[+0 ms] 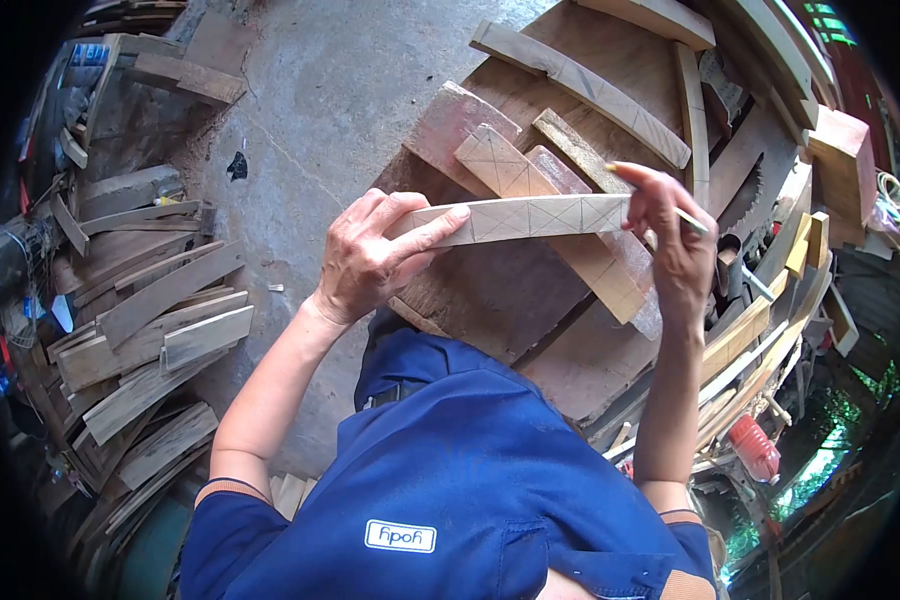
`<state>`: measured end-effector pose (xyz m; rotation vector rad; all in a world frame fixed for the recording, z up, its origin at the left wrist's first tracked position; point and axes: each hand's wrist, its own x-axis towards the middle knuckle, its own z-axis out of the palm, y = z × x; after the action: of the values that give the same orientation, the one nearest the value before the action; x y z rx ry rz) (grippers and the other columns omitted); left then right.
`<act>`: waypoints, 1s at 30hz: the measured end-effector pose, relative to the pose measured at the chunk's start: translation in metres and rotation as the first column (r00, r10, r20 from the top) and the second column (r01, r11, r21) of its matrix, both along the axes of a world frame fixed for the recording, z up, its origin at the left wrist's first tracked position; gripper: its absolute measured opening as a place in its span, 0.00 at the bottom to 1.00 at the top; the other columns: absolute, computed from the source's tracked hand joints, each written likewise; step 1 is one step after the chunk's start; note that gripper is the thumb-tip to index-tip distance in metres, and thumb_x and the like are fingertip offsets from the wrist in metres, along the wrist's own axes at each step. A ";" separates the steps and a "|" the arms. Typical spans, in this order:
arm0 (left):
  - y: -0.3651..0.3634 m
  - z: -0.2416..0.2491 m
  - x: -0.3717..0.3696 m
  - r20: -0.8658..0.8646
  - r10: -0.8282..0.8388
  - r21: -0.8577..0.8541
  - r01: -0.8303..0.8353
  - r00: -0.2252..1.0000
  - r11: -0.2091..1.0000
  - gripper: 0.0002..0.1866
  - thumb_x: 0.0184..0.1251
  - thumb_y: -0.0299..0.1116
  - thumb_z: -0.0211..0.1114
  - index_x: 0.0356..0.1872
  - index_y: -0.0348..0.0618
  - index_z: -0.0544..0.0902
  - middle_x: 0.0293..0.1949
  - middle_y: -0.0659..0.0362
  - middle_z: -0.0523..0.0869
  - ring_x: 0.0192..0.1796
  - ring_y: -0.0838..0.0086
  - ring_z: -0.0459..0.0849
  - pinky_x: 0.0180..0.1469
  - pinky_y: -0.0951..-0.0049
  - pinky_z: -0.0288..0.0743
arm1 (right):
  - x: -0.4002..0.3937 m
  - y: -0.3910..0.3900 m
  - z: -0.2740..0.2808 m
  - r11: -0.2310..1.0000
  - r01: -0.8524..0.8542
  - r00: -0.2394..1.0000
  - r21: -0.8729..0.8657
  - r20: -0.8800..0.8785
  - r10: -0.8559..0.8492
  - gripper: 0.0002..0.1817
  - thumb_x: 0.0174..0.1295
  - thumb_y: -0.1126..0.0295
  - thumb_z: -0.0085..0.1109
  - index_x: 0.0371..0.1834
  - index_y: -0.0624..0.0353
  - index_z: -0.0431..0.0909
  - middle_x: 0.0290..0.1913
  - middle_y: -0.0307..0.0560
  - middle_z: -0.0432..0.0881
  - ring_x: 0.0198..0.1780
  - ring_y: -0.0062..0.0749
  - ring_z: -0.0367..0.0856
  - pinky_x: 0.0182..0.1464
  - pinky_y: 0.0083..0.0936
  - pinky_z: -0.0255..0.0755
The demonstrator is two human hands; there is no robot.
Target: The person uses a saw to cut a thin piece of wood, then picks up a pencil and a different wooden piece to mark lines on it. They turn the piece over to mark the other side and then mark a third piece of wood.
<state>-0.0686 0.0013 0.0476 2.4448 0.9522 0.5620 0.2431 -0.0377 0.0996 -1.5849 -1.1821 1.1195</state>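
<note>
A pale wooden strip (530,217) with pencilled cross marks along its face spans the space between my hands. My left hand (370,245) is closed around its left end, fingers over the top. My right hand (675,220) is at the strip's right end, its fingers bent around a slim pencil (692,222) whose light-coloured end sticks out to the right. The pencil's point is hidden. Beneath the strip, a marked wooden board (505,165) lies slantwise over a reddish wooden block (460,120) on a low wooden bench top (450,285).
A long marked plank (590,90) lies at the far side. To the left, stacked boards (170,300) line the concrete floor (310,120). At right are a saw blade (750,195), a reddish wooden block (840,165), curved strips (750,330) and a red plastic bottle (753,448).
</note>
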 end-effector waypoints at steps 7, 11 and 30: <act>0.000 -0.001 0.000 -0.011 -0.001 0.009 0.001 1.000 1.000 0.31 0.46 0.31 0.76 0.58 0.63 0.86 0.43 0.61 0.81 0.39 0.66 0.79 0.43 0.66 0.79 | -0.044 0.031 -0.005 0.972 -0.208 0.957 -0.107 0.185 0.225 0.12 0.70 0.64 0.62 0.39 0.62 0.86 0.31 0.37 0.81 0.34 0.17 0.76 0.37 0.18 0.68; -0.001 -0.005 -0.002 -0.011 0.002 0.030 -0.002 1.000 1.000 0.36 0.45 0.32 0.75 0.62 0.70 0.82 0.44 0.63 0.80 0.39 0.69 0.78 0.44 0.68 0.80 | -0.050 0.035 -0.009 0.970 -0.238 0.939 -0.051 0.241 0.243 0.11 0.68 0.63 0.65 0.38 0.62 0.85 0.29 0.40 0.83 0.33 0.20 0.78 0.37 0.21 0.70; -0.003 -0.003 -0.001 -0.016 0.011 0.031 -0.010 1.000 0.999 0.34 0.46 0.33 0.75 0.60 0.69 0.83 0.43 0.64 0.80 0.38 0.70 0.78 0.43 0.68 0.80 | -0.035 0.034 -0.006 0.949 -0.313 0.842 0.039 0.474 0.258 0.09 0.64 0.63 0.66 0.33 0.57 0.86 0.34 0.43 0.86 0.33 0.35 0.82 0.49 0.31 0.71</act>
<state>-0.0695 -0.0015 0.0444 2.4765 0.9705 0.5652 0.2080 -0.0036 0.0939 -1.6739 -1.8204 0.8473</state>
